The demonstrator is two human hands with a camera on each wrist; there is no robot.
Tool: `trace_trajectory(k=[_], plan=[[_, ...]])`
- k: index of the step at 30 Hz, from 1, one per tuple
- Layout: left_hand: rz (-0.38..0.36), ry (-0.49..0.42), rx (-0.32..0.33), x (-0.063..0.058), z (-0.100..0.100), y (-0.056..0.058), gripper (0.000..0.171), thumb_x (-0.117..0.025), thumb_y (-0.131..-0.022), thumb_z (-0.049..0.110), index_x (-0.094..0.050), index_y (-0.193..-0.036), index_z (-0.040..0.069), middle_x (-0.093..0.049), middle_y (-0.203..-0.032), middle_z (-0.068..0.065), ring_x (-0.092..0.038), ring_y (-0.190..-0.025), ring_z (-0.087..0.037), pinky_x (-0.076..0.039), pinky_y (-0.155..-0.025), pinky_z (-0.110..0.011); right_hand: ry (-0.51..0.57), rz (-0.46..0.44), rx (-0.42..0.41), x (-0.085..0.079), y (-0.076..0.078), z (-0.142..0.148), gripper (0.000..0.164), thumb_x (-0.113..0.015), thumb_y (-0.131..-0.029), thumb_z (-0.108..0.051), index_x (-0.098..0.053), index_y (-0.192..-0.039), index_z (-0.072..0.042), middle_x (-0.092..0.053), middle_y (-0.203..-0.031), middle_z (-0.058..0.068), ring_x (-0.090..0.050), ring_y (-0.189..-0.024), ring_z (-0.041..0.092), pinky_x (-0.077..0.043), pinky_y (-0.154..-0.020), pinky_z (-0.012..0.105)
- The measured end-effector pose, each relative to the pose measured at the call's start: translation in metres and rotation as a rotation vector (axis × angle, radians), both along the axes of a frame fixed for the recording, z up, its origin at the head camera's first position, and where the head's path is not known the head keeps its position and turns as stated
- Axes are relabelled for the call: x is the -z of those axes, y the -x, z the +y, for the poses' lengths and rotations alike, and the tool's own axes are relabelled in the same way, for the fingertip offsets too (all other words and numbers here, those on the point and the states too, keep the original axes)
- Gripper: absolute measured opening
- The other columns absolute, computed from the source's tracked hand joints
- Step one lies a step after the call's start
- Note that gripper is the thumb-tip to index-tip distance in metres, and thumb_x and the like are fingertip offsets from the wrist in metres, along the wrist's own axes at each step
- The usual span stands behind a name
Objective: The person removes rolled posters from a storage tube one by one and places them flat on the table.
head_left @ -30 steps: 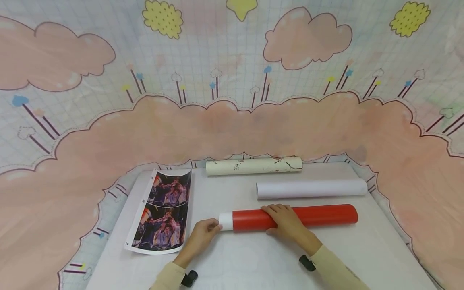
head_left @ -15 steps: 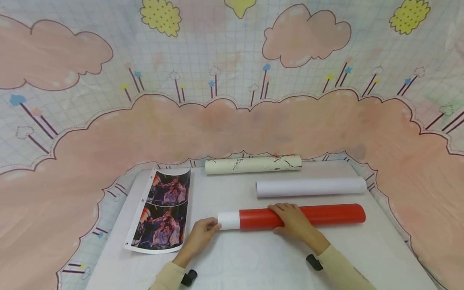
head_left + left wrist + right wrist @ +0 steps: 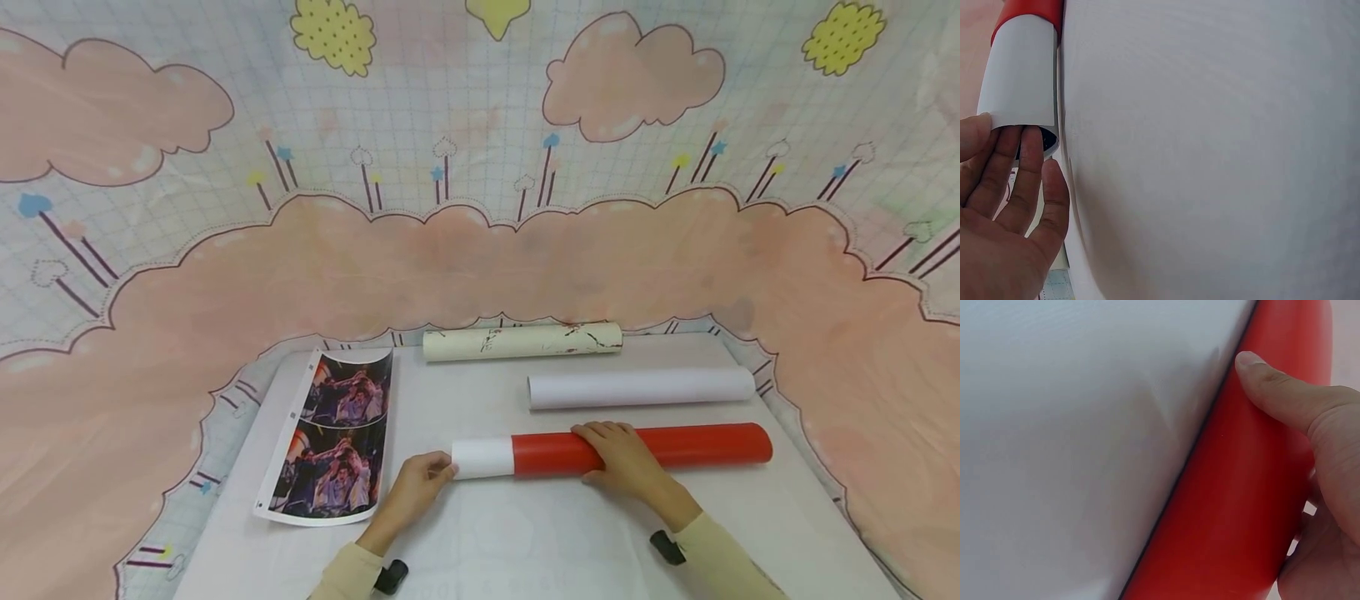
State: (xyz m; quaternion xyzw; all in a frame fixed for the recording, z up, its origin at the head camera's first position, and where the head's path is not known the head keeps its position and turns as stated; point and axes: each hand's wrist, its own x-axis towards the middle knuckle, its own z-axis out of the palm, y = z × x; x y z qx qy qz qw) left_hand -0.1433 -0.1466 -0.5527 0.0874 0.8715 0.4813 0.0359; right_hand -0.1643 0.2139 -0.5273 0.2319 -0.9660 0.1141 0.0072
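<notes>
Cloud-printed cloth (image 3: 480, 267) is filling the upper frame, and below it a white table (image 3: 555, 533) is spreading toward the bottom edge. Right of lower centre the red tube (image 3: 705, 447) is lying crosswise, with the inner roll (image 3: 482, 458) sticking out of its left end. At that exposed end the left hand (image 3: 416, 492) is pinching the rim, thumb outside and fingertips reaching into the mouth, where something dark is showing. Farther right, the right hand (image 3: 626, 462) is wrapping the tube from above, thumb on the near side, fingers going over the far side; I'm not seeing all their tips.

From where I'm standing, the inner roll is looking like paper: light, springy, probably creasing if anyone is squeezing hard. A gentle rim pinch is seeming right, fingers bracing the wall from inside. The tube is looking stiffer, its sheen hinting at a slippery skin, so a broad hold round its middle is seeming safest.

Beyond, a cream roll (image 3: 522, 342) and a white roll (image 3: 641, 388) are lying; a photo sheet (image 3: 337, 437) is bowing at left.
</notes>
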Motion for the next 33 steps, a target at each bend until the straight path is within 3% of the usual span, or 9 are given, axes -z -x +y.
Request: trace_trajectory(k=[25, 33], plan=[[0.044, -0.005, 0.008, 0.004, 0.001, 0.0, 0.013, -0.067, -0.093, 0.022, -0.071, -0.09, 0.009, -0.073, -0.088, -0.002, -0.067, -0.083, -0.013, -0.054, -0.074, -0.022, -0.012, 0.026, 0.023, 0.004, 0.0, 0.034, 0.075, -0.088, -0.071, -0.031, -0.055, -0.136, -0.014, -0.062, -0.134, 0.008, -0.054, -0.123, 0.033, -0.038, -0.105, 0.06], [0.025, -0.004, 0.0, 0.004, 0.001, -0.003, 0.013, -0.067, -0.093, 0.023, -0.071, -0.089, 0.01, -0.073, -0.087, -0.001, -0.067, -0.082, -0.013, -0.053, -0.073, -0.022, -0.014, 0.047, 0.026, 0.005, -0.001, 0.045, 0.075, -0.088, -0.07, -0.029, -0.055, -0.136, -0.014, -0.061, -0.133, 0.009, -0.053, -0.123, 0.034, -0.037, -0.105, 0.06]])
